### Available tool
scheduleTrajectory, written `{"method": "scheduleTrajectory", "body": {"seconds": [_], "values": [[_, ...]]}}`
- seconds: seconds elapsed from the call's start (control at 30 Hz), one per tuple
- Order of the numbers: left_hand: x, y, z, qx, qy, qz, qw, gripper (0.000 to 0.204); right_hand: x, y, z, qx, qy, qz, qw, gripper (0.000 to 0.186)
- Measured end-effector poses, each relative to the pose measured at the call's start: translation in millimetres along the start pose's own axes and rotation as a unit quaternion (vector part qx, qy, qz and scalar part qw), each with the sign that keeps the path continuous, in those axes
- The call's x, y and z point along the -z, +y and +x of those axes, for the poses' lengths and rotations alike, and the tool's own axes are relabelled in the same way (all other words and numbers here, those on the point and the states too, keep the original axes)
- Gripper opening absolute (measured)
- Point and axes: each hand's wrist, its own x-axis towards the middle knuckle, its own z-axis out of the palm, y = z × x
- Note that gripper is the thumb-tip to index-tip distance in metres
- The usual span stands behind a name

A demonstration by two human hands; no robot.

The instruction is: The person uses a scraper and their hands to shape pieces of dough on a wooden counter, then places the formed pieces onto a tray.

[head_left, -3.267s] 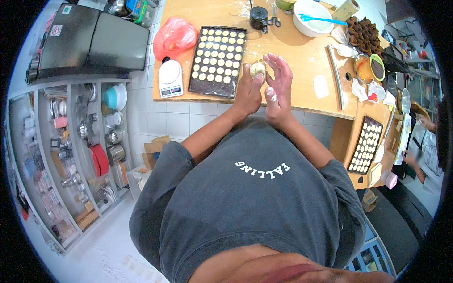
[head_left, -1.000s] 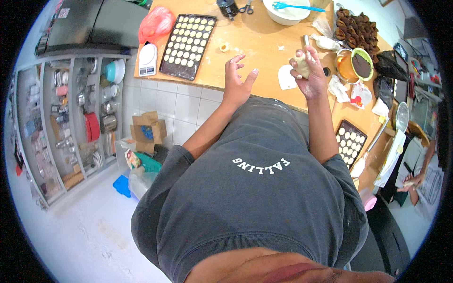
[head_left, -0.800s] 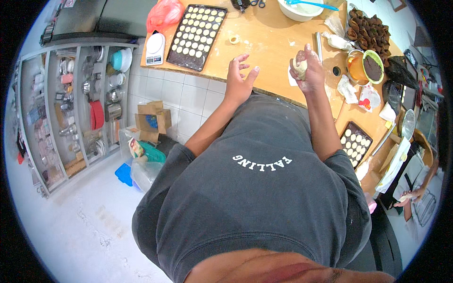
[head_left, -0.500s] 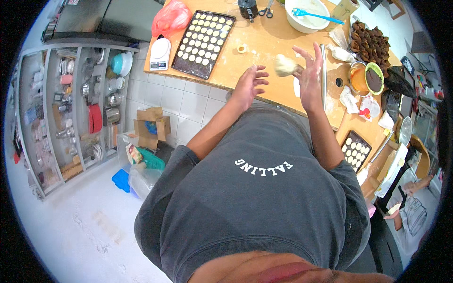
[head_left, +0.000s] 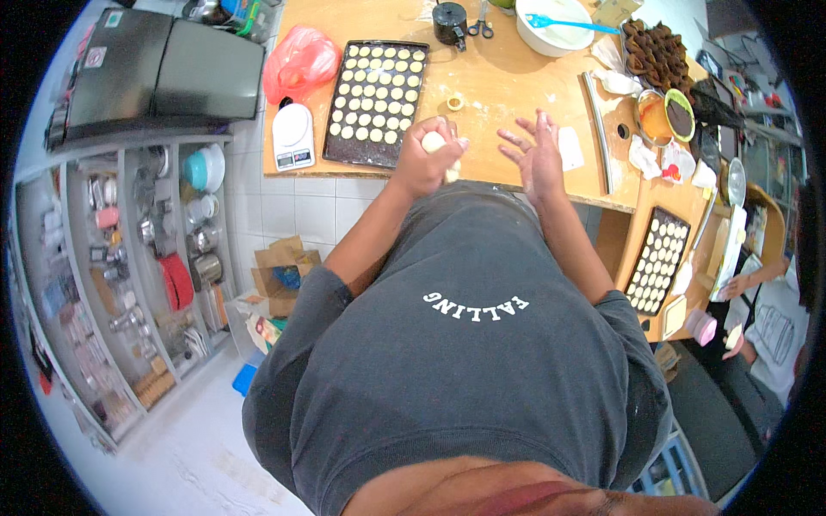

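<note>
My left hand [head_left: 424, 159] is closed round a lump of pale dough [head_left: 434, 144], which bulges out above and below the fingers. To its right my right hand [head_left: 539, 161] is held up with fingers spread and nothing in it; flour marks its fingertips. Both hands are over the near edge of the wooden table [head_left: 490, 95]. Just beyond the left hand lies a small pale ring-shaped cutter [head_left: 455, 102]. Left of that hand sits a dark baking tray [head_left: 331, 142] with rows of pale dough rounds.
A kitchen scale [head_left: 293, 138] and a pink plastic bag [head_left: 301, 64] are at the table's left. A metal rod [head_left: 595, 129] and a white bowl [head_left: 551, 39] with a blue spatula stand right of centre. Another filled tray [head_left: 658, 258] lies right, near a co-worker [head_left: 770, 318].
The dough, blurred beside my right hand before, is now gripped in my left hand. My left hand has closed; my right hand has moved slightly left and down. The view has shifted.
</note>
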Motion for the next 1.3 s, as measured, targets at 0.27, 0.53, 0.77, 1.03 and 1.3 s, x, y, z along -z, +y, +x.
{"method": "scheduleTrajectory", "body": {"seconds": [0.27,0.53,0.77,1.03,1.3], "values": [[13,66,3,-0.124,-0.233,0.360,0.895,0.057,-39,51,-31,-0.099,-0.171,0.399,0.895,0.075],[58,68,14,-0.104,-0.216,0.349,0.906,0.060,-15,92,-1,-0.032,0.086,0.145,0.985,0.031],[101,48,22,0.048,-0.163,0.347,0.922,0.054,26,131,106,0.097,0.282,-0.239,0.924,0.029],[110,29,36,0.126,-0.075,0.402,0.904,0.052,29,179,180,0.187,0.145,-0.705,0.668,0.051],[103,12,61,0.142,-0.034,0.411,0.900,0.050,53,180,211,0.248,0.039,-0.716,0.651,0.059]]}}
